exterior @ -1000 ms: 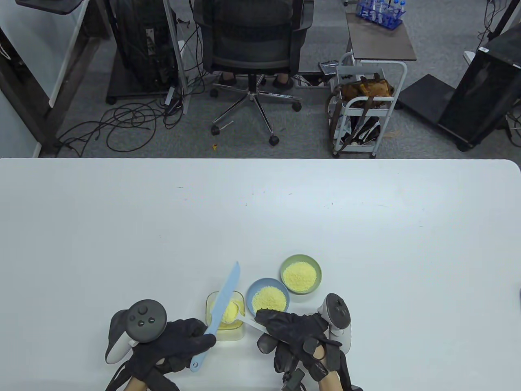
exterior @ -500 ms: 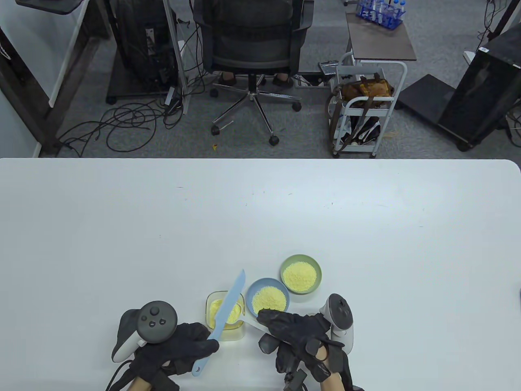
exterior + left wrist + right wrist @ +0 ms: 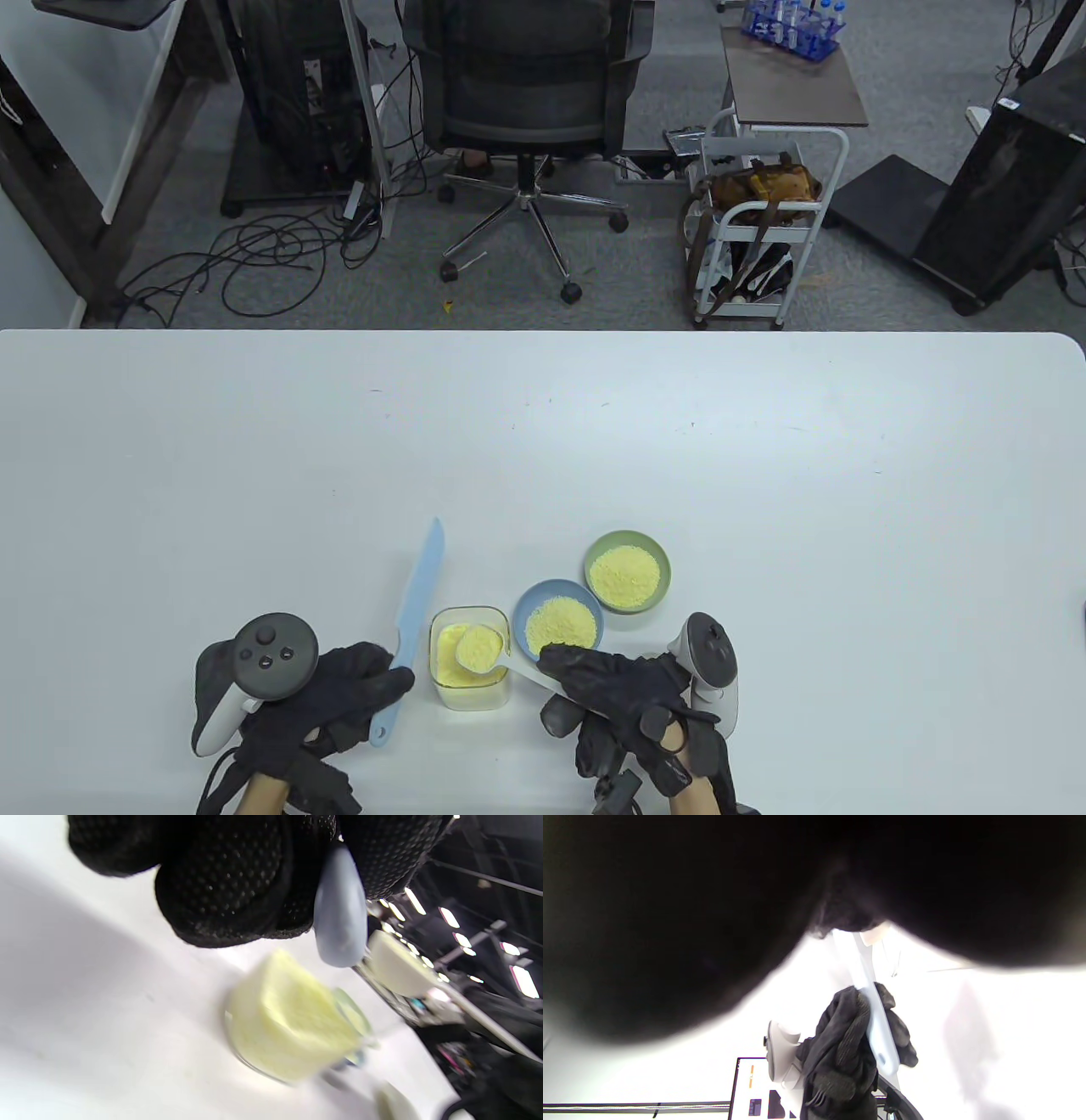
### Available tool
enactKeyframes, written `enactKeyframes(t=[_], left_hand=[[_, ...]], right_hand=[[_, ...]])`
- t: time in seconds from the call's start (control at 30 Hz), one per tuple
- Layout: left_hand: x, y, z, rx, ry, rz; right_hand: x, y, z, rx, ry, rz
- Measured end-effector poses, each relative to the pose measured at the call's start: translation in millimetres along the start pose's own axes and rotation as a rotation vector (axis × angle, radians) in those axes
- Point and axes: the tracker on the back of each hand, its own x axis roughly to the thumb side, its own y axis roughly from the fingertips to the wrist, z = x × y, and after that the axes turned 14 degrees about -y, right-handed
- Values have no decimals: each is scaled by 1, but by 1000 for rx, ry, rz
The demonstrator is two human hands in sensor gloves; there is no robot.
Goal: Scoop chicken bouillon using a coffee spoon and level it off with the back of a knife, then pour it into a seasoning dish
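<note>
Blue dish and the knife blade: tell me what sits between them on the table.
In the table view, the clear bouillon container sits between the blue dish and the knife, with the filled coffee spoon over it.

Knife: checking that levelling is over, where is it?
Table view: the knife is in the left hand, just left of the bouillon container, clear of the spoon.

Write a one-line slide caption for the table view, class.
Right hand holds a bouillon-filled coffee spoon over the clear container; left hand holds the blue knife beside it.
</note>
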Motion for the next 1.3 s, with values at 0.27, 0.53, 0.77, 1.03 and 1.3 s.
enactKeyframes(t=[0.27,0.53,0.77,1.03,1.3], left_hand=[[-40,-25,22,-93,-101,-283],[-53,-33,32,-128,-112,-345],[-52,-33,33,-71,-269,-391],[-43,-27,29,25,-336,-379],[-38,-18,19,242,-237,-329]], right_hand=[[-1,0,-1,11,-7,-4],[0,-1,-2,20,-8,-1],[0,-1,-3,28,-8,3],[0,-1,-2,31,-14,17],[9,4,6,9,-40,67]])
